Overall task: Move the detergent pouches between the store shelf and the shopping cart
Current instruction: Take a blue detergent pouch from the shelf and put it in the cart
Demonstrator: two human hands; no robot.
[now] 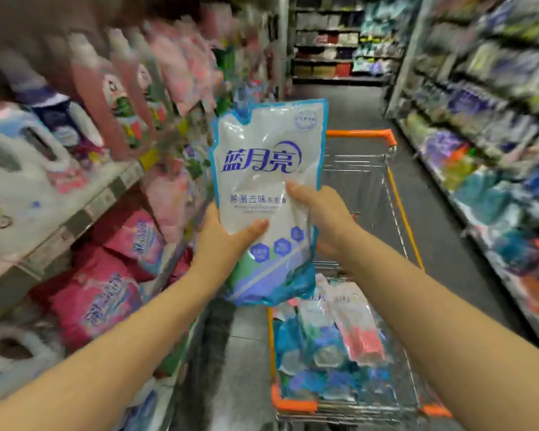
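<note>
A white and blue detergent pouch [266, 169] with blue lettering stands upright in the air between the shelf and the cart. My left hand [223, 241] grips its lower left edge, thumb across the front. My right hand [321, 213] holds its right edge, thumb on the front and fingers behind. Below and behind it stands the wire shopping cart [360, 134] with orange trim. Several blue and pink pouches [330, 346] lie in the cart's near end. The store shelf [75, 219] on the left carries pink pouches [100, 293] on its lower level.
White detergent jugs [16, 181] and pink bottles fill the upper left shelf. Another shelf [492, 169] of packaged goods lines the right side of the aisle. The grey aisle floor [355, 101] runs ahead to more shelves at the far end.
</note>
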